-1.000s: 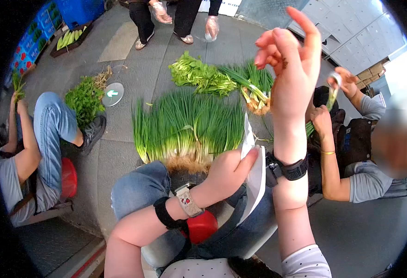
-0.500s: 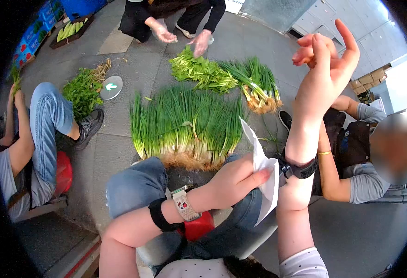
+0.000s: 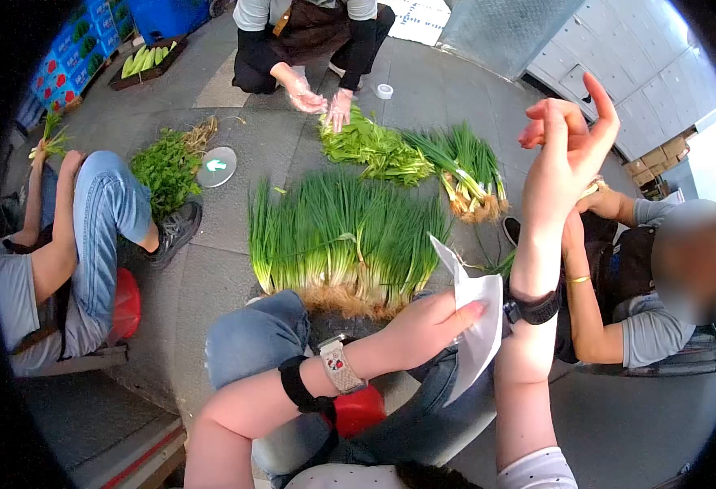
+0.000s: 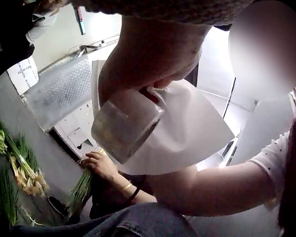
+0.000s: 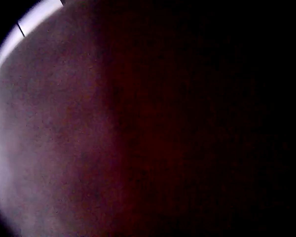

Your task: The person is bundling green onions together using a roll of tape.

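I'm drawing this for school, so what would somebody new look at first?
Probably the big row of green onions across the middle of the head view, on the grey floor, with its stringy roots nearest the camera wearer. Next might be the right grip, held up high at the upper right and seemingly empty. Below it, the left grip pinches a white sheet by the right forearm.
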`<action>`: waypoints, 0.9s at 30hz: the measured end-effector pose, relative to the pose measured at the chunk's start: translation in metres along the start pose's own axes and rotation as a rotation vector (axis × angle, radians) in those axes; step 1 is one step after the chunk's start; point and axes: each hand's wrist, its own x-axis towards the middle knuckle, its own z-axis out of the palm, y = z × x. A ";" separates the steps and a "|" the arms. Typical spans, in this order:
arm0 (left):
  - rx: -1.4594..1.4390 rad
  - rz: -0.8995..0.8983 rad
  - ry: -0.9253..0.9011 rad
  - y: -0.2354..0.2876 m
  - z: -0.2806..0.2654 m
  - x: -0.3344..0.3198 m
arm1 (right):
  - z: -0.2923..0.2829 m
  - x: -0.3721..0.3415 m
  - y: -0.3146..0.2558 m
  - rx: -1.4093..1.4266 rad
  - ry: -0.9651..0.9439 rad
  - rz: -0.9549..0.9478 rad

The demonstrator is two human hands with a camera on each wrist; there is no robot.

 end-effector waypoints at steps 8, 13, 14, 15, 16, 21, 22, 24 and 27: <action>0.193 -0.071 0.113 -0.016 -0.009 0.009 | 0.014 -0.017 0.008 -0.138 -0.080 -0.058; 0.390 -0.080 0.278 -0.020 -0.008 0.007 | 0.026 -0.033 0.002 -0.106 -0.230 -0.044; 0.399 -0.091 0.314 -0.022 -0.004 0.005 | 0.024 -0.032 0.000 -0.033 -0.204 0.001; 0.407 -0.101 0.351 -0.022 -0.003 0.005 | 0.022 -0.030 -0.002 0.039 -0.178 0.045; 0.325 -0.138 0.357 -0.022 -0.002 0.006 | 0.021 -0.029 -0.003 0.110 -0.154 0.090; 0.478 -0.104 0.388 -0.009 -0.001 0.003 | 0.019 -0.031 0.003 -0.012 -0.117 -0.030; 0.581 -0.068 0.370 -0.004 -0.001 0.001 | 0.020 -0.032 0.003 0.000 -0.117 -0.001; 0.691 -0.010 0.366 -0.006 -0.002 -0.001 | 0.023 -0.033 0.003 0.021 -0.126 0.045; 0.514 -0.095 0.278 -0.012 -0.001 0.005 | 0.025 -0.031 0.000 0.089 -0.134 0.120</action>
